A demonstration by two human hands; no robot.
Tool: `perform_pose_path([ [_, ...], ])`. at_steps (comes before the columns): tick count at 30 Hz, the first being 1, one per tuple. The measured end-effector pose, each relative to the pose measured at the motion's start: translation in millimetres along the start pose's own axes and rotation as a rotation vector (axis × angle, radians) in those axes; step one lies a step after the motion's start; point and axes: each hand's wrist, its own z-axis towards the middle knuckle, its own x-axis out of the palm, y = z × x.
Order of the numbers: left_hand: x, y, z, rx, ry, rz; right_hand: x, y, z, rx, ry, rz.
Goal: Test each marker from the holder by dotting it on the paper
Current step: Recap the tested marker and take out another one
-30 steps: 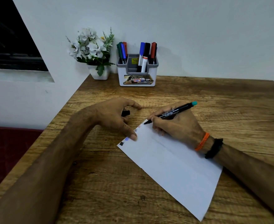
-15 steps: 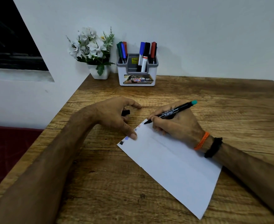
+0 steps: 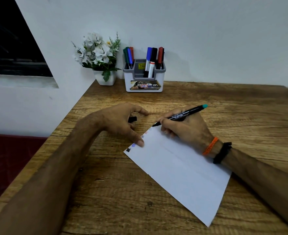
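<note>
A white sheet of paper [image 3: 182,168] lies slanted on the wooden table, with several coloured dots along its far left edge. My right hand [image 3: 184,128] grips a black marker [image 3: 180,115] with a teal end, its tip at the paper's far corner. My left hand [image 3: 123,122] presses its thumb on the paper's left edge beside a blue dot, and its curled fingers hold the black marker cap [image 3: 132,119]. The grey and white holder [image 3: 144,85] stands at the back against the wall with several markers upright in it.
A small white pot of white flowers [image 3: 100,56] stands left of the holder at the table's back left corner. The table's left edge runs diagonally under my left forearm. Bare wood stretches to the right of the paper.
</note>
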Motion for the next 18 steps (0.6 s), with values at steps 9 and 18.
perform_pose_path([
  [9, -5.9, 19.1, 2.6, 0.076, -0.164, -0.176, -8.5, 11.9, 7.5, 0.058, 0.071, 0.335],
  [18, 5.8, 12.1, 7.4, 0.167, -0.293, -0.323, -14.3, 20.9, 11.5, 0.131, 0.092, 0.488],
])
